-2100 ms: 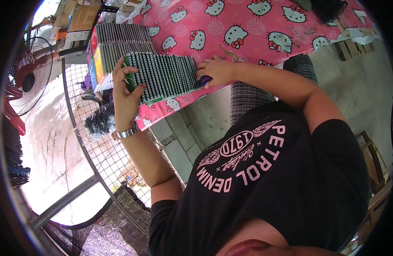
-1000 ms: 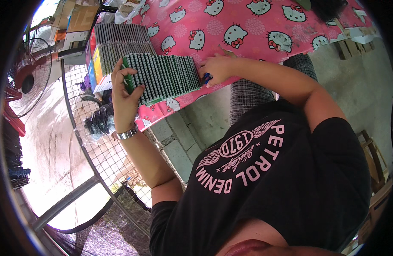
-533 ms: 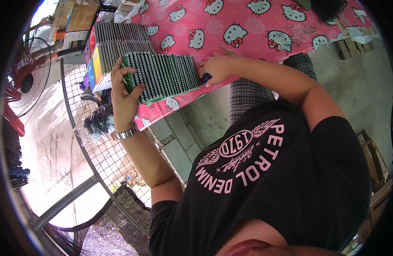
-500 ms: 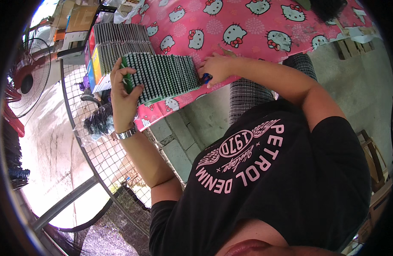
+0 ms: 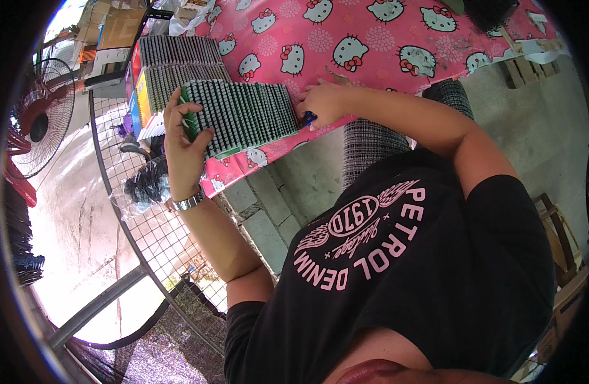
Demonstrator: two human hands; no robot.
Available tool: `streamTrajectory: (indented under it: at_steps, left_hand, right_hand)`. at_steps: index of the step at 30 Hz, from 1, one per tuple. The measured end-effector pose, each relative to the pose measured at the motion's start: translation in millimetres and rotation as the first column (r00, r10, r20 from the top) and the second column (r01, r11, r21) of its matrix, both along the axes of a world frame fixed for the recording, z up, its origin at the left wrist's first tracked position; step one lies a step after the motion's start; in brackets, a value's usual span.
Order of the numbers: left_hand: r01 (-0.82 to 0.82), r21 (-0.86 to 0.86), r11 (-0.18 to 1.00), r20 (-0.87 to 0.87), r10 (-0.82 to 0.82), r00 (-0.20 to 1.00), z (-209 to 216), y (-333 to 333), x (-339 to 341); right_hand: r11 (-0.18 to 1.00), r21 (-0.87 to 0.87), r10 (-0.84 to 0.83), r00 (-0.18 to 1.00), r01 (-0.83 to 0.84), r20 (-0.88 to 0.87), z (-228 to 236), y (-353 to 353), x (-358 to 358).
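A row of spiral notebooks (image 5: 246, 118) with dark bindings and green covers stands packed on the pink table, bindings upward. My left hand (image 5: 184, 137) grips its left end, the fingers bent over the green end cover and the thumb on the near side. At the row's right end is my right hand (image 5: 323, 104), its fingers curled around a small blue object (image 5: 309, 119) whose kind I cannot make out. Part of that object is hidden by the fingers. Behind the left hand stands another block of spiral notebooks (image 5: 182, 57) with greyish bindings.
A pink tablecloth (image 5: 320, 40) with cat faces covers the table; its near edge runs just below the notebooks. Left of it are a wire mesh panel (image 5: 115, 137) and a standing fan (image 5: 45, 121). Cardboard boxes (image 5: 120, 29) sit at the far left.
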State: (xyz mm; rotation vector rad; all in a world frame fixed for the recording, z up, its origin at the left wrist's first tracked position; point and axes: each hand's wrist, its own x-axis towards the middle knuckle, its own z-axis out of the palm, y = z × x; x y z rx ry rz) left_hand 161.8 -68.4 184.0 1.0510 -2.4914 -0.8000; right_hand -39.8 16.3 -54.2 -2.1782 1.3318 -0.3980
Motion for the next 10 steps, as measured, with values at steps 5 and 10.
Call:
streamTrajectory:
  at_steps: [5,10]
  left_hand:
    - [0.015,-0.012,1.0,0.023,-0.015,1.0,4.3,0.7,-7.0]
    - [0.033,-0.045,0.998,0.04,-0.032,0.999,4.3,0.9,-7.9]
  right_hand:
    - [1.0,-0.013,0.016,0.999,-0.017,-0.05,0.6,3.8,3.3]
    - [0.874,0.484,-0.005,0.998,0.033,-0.059,15.0,-16.2,13.4]
